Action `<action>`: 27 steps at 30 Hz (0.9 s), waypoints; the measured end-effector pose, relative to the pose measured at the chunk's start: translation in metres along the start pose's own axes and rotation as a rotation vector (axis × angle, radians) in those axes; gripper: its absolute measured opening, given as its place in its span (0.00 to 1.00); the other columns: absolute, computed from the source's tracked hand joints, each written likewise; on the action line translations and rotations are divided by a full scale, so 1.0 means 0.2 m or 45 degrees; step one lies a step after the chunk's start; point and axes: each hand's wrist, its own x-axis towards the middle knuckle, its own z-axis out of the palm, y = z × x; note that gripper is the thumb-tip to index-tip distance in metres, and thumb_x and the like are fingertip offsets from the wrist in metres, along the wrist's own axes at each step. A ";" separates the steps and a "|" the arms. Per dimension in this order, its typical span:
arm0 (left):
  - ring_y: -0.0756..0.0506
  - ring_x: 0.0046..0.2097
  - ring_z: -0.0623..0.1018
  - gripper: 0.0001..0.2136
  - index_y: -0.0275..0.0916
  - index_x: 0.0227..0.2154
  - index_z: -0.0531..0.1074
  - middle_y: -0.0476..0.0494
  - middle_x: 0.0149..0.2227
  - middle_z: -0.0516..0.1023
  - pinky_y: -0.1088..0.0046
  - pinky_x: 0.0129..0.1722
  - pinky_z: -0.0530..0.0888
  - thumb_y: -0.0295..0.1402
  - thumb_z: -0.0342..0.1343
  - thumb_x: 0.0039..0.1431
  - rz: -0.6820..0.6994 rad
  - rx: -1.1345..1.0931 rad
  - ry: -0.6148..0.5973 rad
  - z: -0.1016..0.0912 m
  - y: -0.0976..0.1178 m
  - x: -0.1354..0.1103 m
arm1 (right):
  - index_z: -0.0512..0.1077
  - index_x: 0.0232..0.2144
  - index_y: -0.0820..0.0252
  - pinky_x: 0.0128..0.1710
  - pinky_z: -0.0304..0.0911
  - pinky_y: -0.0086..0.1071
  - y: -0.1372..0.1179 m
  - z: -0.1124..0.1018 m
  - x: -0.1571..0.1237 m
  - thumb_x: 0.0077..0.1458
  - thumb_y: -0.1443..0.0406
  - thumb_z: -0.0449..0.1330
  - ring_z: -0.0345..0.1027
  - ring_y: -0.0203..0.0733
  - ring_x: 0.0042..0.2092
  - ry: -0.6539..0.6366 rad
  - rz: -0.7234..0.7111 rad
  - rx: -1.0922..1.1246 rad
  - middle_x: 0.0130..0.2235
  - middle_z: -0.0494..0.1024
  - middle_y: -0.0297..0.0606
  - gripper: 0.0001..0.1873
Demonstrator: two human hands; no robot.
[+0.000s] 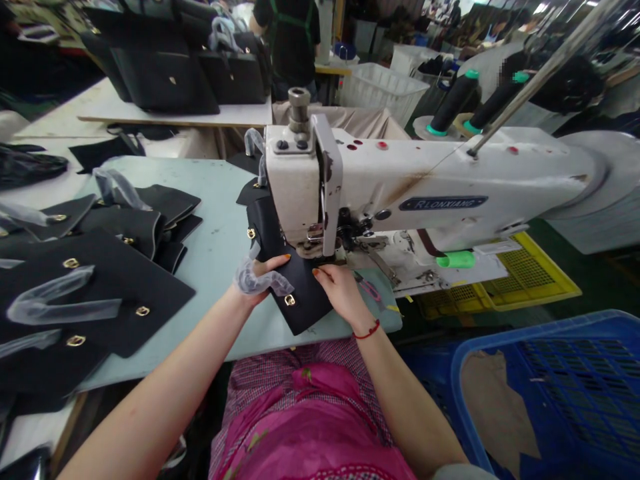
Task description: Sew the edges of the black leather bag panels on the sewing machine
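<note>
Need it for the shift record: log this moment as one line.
left hand: on black panel, with clear plastic | right hand: on panel | panel: under sewing machine head

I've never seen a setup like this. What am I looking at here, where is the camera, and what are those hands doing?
This picture comes from a camera worn on the person's head, looking down at their own arms. The white machine is an industrial sewing machine, labelled Rlonxiang. The left hand and right hand both rest on a black bag panel with a gold clasp, held at the machine's needle area over a pale blue table. Beside it lie stacked black panels with gold clasps and clear plastic film. Black handbags stand on a table behind.
</note>
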 end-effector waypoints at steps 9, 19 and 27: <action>0.33 0.45 0.81 0.23 0.39 0.39 0.79 0.41 0.40 0.83 0.61 0.42 0.80 0.24 0.71 0.32 -0.046 0.226 -0.319 0.04 0.18 0.09 | 0.68 0.22 0.62 0.26 0.46 0.28 0.03 0.10 -0.01 0.62 0.56 0.52 0.56 0.33 0.26 0.093 0.025 0.213 0.21 0.64 0.31 0.20; 0.42 0.43 0.80 0.16 0.25 0.42 0.73 0.43 0.37 0.82 0.63 0.48 0.74 0.28 0.63 0.51 0.125 0.383 -0.261 0.04 0.25 0.17 | 0.68 0.29 0.61 0.20 0.57 0.24 0.03 0.17 -0.08 0.59 0.53 0.53 0.67 0.33 0.24 -0.014 0.270 0.560 0.27 0.68 0.32 0.17; 0.43 0.41 0.81 0.16 0.38 0.43 0.76 0.42 0.37 0.82 0.69 0.41 0.78 0.44 0.56 0.60 -0.045 -0.073 0.023 -0.25 -0.03 -0.15 | 0.64 0.31 0.60 0.24 0.65 0.22 0.04 0.15 -0.19 0.57 0.48 0.57 0.78 0.39 0.31 -0.229 0.383 0.971 0.28 0.75 0.35 0.20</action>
